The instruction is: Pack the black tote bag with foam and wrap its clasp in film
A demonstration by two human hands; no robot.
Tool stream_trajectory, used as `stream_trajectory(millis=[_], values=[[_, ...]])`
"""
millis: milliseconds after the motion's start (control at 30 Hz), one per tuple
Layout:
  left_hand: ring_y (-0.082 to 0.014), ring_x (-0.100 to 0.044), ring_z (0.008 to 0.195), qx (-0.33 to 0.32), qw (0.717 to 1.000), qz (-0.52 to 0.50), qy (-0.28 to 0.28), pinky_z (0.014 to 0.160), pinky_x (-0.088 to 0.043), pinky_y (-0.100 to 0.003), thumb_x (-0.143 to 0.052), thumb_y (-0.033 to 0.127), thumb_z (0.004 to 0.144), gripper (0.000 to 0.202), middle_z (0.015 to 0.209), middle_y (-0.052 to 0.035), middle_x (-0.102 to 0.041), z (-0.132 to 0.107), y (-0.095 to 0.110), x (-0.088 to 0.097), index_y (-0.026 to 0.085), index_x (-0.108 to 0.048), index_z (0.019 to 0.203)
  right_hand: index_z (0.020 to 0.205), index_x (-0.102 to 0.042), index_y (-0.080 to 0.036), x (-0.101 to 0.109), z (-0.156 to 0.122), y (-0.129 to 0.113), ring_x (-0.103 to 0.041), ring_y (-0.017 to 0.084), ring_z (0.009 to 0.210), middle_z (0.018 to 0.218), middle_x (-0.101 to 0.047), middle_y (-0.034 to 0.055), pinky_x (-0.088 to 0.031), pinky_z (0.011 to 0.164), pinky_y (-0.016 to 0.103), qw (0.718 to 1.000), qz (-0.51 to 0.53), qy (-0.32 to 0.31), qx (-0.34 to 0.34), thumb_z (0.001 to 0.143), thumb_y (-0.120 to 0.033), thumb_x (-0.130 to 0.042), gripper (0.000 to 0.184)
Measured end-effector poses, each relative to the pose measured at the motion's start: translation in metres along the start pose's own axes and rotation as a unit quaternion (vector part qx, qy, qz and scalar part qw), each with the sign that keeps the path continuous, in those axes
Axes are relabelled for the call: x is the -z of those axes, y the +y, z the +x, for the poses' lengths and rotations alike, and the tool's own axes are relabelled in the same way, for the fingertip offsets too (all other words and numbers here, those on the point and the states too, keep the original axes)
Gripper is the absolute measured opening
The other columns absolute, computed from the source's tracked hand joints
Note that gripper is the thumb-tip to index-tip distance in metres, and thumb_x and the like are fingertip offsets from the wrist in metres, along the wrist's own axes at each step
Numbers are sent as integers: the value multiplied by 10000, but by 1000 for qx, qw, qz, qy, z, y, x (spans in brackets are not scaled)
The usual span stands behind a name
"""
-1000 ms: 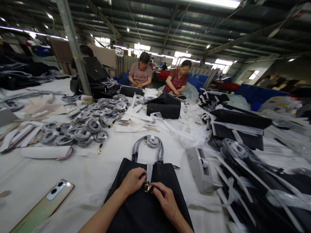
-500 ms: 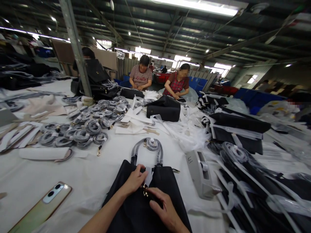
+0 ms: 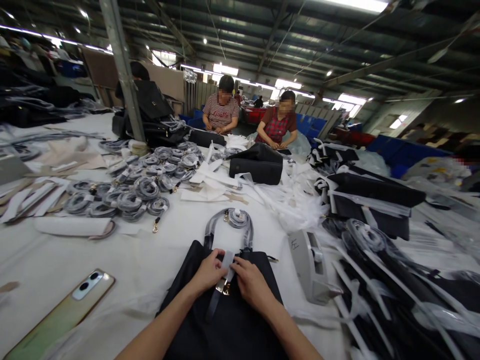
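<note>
A black handbag (image 3: 221, 327) lies flat in front of me, its wrapped handle (image 3: 209, 227) pointing away. My left hand (image 3: 210, 269) and my right hand (image 3: 250, 280) pinch a whitish wrapping strip (image 3: 227, 261) from either side near the bag's top edge. Just below the fingers is a gold clasp (image 3: 224, 287) on a short black strap (image 3: 213, 306), which lies on the bag front. Inside the handle's loop rests a coiled strap in clear film (image 3: 237, 218).
Left are a phone (image 3: 62, 312) and many wrapped coiled straps (image 3: 129, 201). A tape dispenser (image 3: 309, 265) stands close on the right, beside wrapped black bags (image 3: 378, 200). Two co-workers (image 3: 221, 112) sit across the table, behind another black bag (image 3: 257, 167).
My right hand has left the black strap and clasp and moved up to the whitish strip. The strap now lies down on the bag. The view has shifted slightly.
</note>
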State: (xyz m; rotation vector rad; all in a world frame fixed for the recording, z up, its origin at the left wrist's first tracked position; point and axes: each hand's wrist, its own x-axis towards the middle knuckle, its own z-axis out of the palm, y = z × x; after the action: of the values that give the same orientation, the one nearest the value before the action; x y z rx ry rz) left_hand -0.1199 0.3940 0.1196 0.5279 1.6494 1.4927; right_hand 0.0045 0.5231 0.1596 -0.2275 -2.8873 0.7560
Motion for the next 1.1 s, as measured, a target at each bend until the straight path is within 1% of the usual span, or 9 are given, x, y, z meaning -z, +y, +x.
stream_trajectory(millis=[233, 333, 500, 633, 700, 767, 933, 1033, 1100], values=[[-127, -606, 625, 14, 996, -75, 49, 582, -418, -220, -626, 185, 674, 670, 722, 20, -640, -17, -5, -3, 148, -336, 1276, 1081, -669, -227, -9, 5, 4, -620, 205, 937, 1036, -687, 73, -476, 889, 370, 1000, -12, 20, -15, 853, -74, -398, 385], [-131, -612, 629, 8, 992, -100, 72, 601, -432, -234, -630, 257, 705, 660, 749, 11, -652, -23, -6, -4, 153, -330, 1284, 1078, -660, -202, -2, 10, 8, -641, 197, 945, 1024, -696, 76, -499, 852, 324, 997, 20, 67, -41, 895, -149, -377, 341], [-132, -620, 636, -14, 987, -131, 86, 605, -432, -237, -644, 250, 686, 651, 755, 15, -644, -25, -11, -7, 154, -355, 1262, 1068, -651, -168, 12, 47, 15, -652, 192, 652, 722, -695, 48, -514, 689, 307, 979, 52, 155, -120, 920, -333, -411, 327], [-111, -585, 601, -30, 990, -119, 71, 592, -419, -231, -653, 221, 678, 646, 721, 42, -611, -23, -17, -6, 154, -368, 1254, 1290, -523, -167, 23, 78, 21, -667, 182, 759, 983, -707, 70, -514, 803, 331, 973, 110, 163, -124, 841, -305, -502, 471], [-119, -598, 622, -26, 991, -122, 53, 605, -431, -237, -667, 223, 674, 679, 735, 36, -615, -22, -19, -5, 151, -354, 1272, 1252, -561, -161, 30, 82, 25, -661, 200, 873, 1100, -675, 102, -486, 894, 373, 967, 128, 175, -134, 824, -297, -496, 453], [-132, -619, 654, -26, 990, -132, 37, 626, -445, -246, -681, 232, 674, 710, 757, 24, -627, -22, -18, -5, 151, -336, 1289, 1155, -628, -154, 35, 74, 27, -658, 215, 895, 1075, -681, 117, -482, 907, 398, 962, 131, 185, -153, 845, -318, -458, 390], [-131, -627, 651, -39, 984, -169, 33, 637, -454, -248, -702, 283, 691, 702, 764, 20, -635, -26, -12, -7, 165, -339, 1280, 1110, -649, -149, 25, 17, 9, -642, 171, 563, 713, -690, 37, -557, 626, 331, 959, 174, 119, -189, 858, -330, -453, 367], [-128, -624, 655, -34, 984, -176, 19, 657, -466, -257, -702, 317, 704, 714, 765, 20, -630, -27, -9, -7, 162, -323, 1289, 1271, -557, -208, 6, -19, -10, -668, 204, 929, 1124, -664, 92, -556, 819, 361, 981, 146, 63, -108, 781, -167, -508, 494], [-127, -628, 672, -34, 985, -171, 12, 668, -475, -260, -682, 329, 722, 697, 787, 14, -629, -27, -9, -7, 167, -321, 1296, 1348, -481, -255, -7, -32, -18, -518, 244, 1220, 1400, -479, 101, -472, 992, 422, 995, 84, 41, -32, 736, -93, -538, 636]])
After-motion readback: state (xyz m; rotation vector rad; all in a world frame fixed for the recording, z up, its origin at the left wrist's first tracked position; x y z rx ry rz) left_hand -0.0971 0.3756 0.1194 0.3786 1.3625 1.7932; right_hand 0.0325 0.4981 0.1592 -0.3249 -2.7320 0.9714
